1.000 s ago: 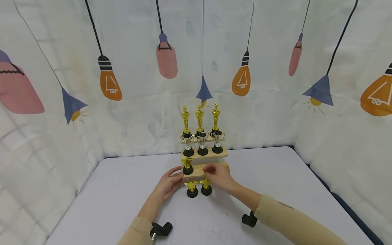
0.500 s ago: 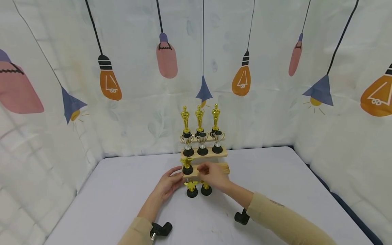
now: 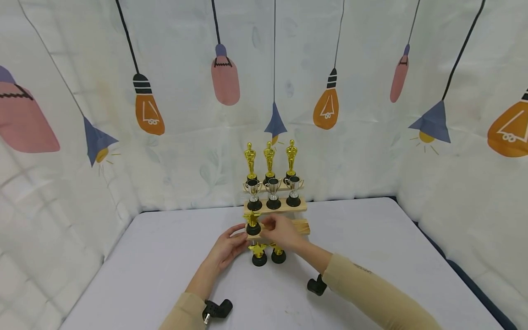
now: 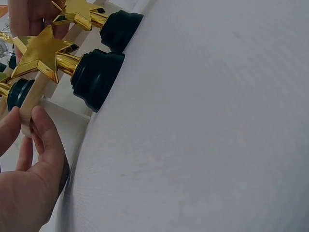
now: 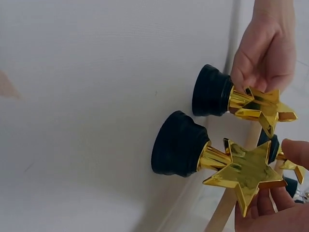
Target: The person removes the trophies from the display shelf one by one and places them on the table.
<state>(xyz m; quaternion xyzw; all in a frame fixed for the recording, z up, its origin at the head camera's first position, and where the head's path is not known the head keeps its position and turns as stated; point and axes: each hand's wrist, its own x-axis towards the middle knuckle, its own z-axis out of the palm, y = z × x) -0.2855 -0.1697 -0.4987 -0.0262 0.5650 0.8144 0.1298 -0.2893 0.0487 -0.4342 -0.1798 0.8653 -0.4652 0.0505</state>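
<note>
At the lowest wooden shelf (image 3: 302, 226), my left hand (image 3: 228, 247) grips the left end, thumb on top and fingers beneath in the left wrist view. A gold star trophy (image 3: 253, 222) with a black base stands on that shelf near this end. My right hand (image 3: 282, 233) is just right of it, thumb and fingers parted; in the right wrist view the thumb (image 5: 297, 151) is right beside the trophy's base. Two more star trophies, a left one (image 3: 259, 255) and a right one (image 3: 278, 255), stand on the table in front, the right one partly covered by my hand.
Behind, three silver cups (image 3: 273, 192) line the middle shelf (image 3: 284, 206) and three gold figurines (image 3: 269, 159) the top one. The white table (image 3: 165, 256) spreads to both sides. A patterned cloth backdrop (image 3: 185, 151) rises behind it.
My right hand has moved left along the lowest shelf, up to the star trophy on it, uncovering the shelf's right end. My left hand and the trophies have kept their places.
</note>
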